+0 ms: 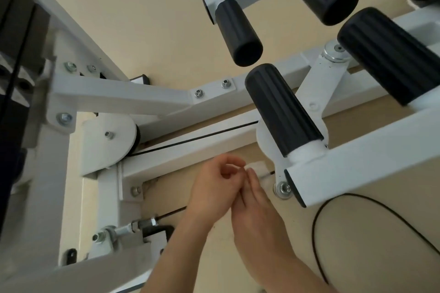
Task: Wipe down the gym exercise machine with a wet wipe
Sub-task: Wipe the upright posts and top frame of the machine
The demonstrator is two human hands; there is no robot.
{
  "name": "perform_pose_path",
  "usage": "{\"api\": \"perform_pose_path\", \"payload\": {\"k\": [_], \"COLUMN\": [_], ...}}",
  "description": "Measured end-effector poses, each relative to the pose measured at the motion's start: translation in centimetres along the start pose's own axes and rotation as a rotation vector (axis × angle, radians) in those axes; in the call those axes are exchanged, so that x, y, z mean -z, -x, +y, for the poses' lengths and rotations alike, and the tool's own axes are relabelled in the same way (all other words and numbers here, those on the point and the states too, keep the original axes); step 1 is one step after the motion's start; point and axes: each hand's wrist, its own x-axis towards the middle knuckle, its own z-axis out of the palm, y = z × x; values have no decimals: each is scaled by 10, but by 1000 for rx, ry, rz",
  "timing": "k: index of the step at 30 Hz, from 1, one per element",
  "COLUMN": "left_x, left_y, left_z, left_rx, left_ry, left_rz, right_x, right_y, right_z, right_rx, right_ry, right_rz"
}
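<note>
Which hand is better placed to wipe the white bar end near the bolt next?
Probably the right hand: the wipe sits at its fingers, closest to that bar end. The left hand is farther away.

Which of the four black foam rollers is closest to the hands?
The black ribbed foam roller on the near white metal arm, just above the white wet wipe; the other three sit farther up.

The fingers (252, 182) hide most of the wipe (259, 167), so I can't tell how it is held. The machine (357, 162) and black cable (313, 233) run off the picture's edges.
</note>
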Motion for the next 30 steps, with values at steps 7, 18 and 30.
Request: {"api": "perform_pose_path", "payload": {"k": [7, 18, 30], "left_x": [28, -32, -47], "left_y": [17, 39, 38], "left_z": [35, 75, 81], "left_rx": [-115, -527, -748], "left_ry": [264, 125, -227], "left_rz": [225, 141, 245], "right_x": [76, 90, 102], "right_y": [-9, 35, 47], "right_z": [-22, 63, 82], "right_rx": [137, 294, 286], "right_ry": [-111, 243, 357], "right_rz": [55, 344, 326]}}
